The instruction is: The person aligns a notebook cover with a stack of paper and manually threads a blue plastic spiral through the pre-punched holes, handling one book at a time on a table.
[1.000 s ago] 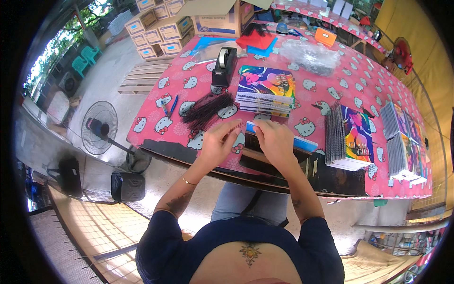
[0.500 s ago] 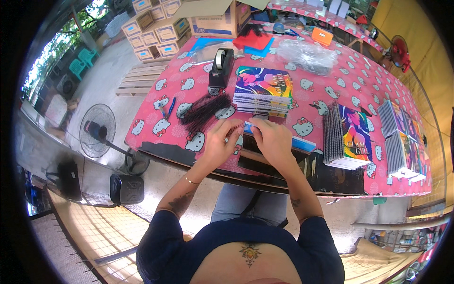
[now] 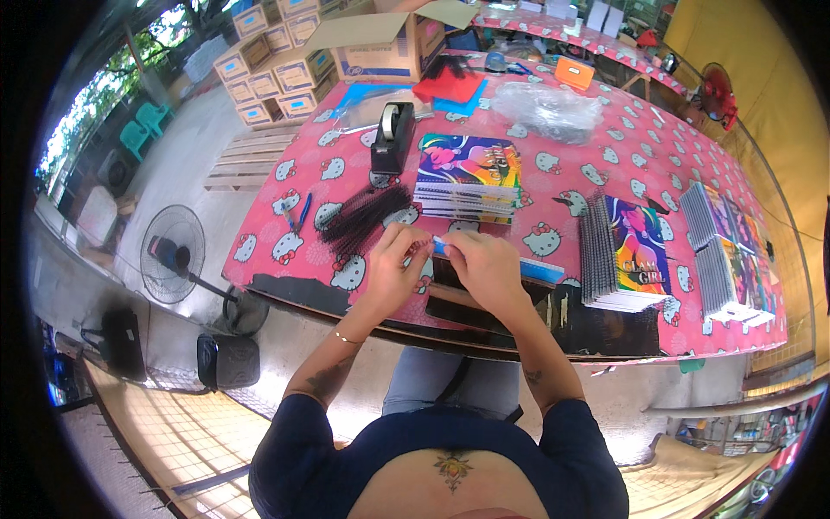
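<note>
1. While my bare right hand (image 3: 486, 268) pinched the left end of a long, flat blue-and-white piece (image 3: 542, 272), the piece reached rightward past my hand, along the near side of the pink, patterned table (image 3: 562, 195).
2. My bare left hand (image 3: 393, 264) was curled narrow just beside that end; I could not tell whether it held anything.
3. Beyond my left hand lay loose, thin black spiral coils (image 3: 365, 218), left of a stack of rainbow-coloured spiral notebooks (image 3: 471, 164).
4. Farther off stood a black tape dispenser (image 3: 391, 156).

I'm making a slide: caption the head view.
Left hand and right hand at a blue strip, near black coils.
</note>
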A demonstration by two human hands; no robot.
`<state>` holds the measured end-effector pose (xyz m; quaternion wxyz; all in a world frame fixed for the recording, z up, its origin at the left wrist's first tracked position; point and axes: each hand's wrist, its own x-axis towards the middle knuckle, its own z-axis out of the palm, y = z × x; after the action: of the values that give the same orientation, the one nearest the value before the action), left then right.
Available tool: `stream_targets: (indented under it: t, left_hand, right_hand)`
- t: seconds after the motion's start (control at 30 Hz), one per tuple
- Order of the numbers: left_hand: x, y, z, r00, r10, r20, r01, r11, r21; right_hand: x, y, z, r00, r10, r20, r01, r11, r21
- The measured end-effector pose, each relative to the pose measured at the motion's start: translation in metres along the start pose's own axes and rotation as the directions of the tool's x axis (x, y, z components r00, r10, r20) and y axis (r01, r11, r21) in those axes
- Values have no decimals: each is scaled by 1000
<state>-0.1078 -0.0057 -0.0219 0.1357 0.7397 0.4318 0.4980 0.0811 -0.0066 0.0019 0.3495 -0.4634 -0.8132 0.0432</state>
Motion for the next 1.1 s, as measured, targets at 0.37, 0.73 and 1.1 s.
stream_targets:
  t: [0.37,0.73,1.1]
  left_hand:
    - [42,3,-23,886,339,316,-372,927,48]
    - [0,1,21,941,166,295,-315,749,582]
    - [-26,1,32,919,105,380,-338,704,624]
  right_hand:
    - [-1,6,-3,999,-39,-19,40,995,94]
    - [1,14,-15,997,24,76,-21,999,-36]
    - [-29,29,-41,998,-48,50,53,995,-85]
